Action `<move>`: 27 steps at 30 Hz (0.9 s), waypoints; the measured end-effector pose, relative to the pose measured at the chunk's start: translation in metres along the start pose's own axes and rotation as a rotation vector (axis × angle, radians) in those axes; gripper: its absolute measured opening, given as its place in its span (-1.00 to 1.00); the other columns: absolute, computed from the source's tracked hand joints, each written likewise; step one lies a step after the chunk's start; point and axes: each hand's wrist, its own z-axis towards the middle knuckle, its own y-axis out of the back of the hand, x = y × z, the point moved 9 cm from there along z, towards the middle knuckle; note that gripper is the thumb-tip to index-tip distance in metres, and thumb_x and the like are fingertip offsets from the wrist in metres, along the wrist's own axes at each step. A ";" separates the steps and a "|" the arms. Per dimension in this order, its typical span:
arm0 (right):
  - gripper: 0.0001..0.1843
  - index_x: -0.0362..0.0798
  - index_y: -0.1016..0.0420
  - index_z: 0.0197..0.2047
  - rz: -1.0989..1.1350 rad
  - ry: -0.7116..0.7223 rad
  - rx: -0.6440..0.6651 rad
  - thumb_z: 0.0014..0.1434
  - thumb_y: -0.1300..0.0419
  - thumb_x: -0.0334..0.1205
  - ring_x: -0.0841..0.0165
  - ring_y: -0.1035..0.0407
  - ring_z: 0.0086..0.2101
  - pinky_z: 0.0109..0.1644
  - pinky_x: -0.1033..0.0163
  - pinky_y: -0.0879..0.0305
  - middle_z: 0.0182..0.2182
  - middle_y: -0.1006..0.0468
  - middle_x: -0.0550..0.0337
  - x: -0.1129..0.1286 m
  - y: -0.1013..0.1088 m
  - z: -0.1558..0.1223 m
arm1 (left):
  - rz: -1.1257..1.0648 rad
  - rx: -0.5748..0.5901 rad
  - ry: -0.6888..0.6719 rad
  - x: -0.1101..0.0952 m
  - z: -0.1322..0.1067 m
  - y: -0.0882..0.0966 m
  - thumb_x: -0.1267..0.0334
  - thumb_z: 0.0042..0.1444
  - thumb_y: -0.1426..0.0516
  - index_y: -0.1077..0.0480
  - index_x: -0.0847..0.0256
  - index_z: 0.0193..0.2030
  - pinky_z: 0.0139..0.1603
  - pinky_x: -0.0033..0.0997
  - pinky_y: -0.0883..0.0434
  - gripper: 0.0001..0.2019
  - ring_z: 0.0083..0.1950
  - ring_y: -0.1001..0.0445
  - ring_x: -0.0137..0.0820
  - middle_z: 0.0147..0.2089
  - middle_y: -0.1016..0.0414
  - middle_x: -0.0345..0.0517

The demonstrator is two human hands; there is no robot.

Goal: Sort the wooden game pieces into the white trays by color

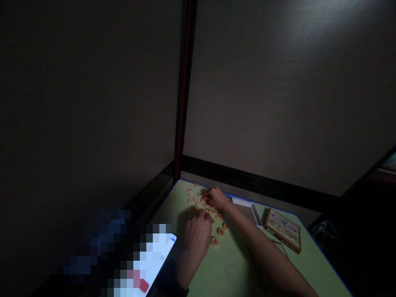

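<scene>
Round wooden xiangqi pieces [220, 232], several with red or dark characters and several plain side up, lie loose on a green table [222, 268]. My left hand [199, 229] is low over the near left of the pieces, fingers curled down among them; what is under the fingertips is hidden. Reaching across from the right, my right hand [216, 198] has its fingers bent together at the pieces by the far edge. The fingertips touch a piece there, though the dim light blurs the contact.
An open white box [247, 210] lies beyond my right forearm. A flat boxed set with a printed lid [283, 229] rests at the table's right. A lit phone screen [157, 262] is at lower left. Walls [262, 103] meet behind the table; a bin [324, 234] stands right.
</scene>
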 end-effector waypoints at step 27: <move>-0.76 -0.10 -0.55 -0.16 -0.201 0.289 0.093 0.22 -0.08 -0.49 0.30 -0.47 -0.20 -0.13 0.29 -0.30 -0.15 -0.56 -0.02 0.067 -0.010 -0.011 | -0.157 0.041 -0.483 -0.087 -0.052 -0.040 0.22 0.24 -0.04 -0.47 0.24 -0.13 0.04 -0.07 -0.46 -0.77 -0.09 -0.53 -0.16 -0.13 -0.57 0.01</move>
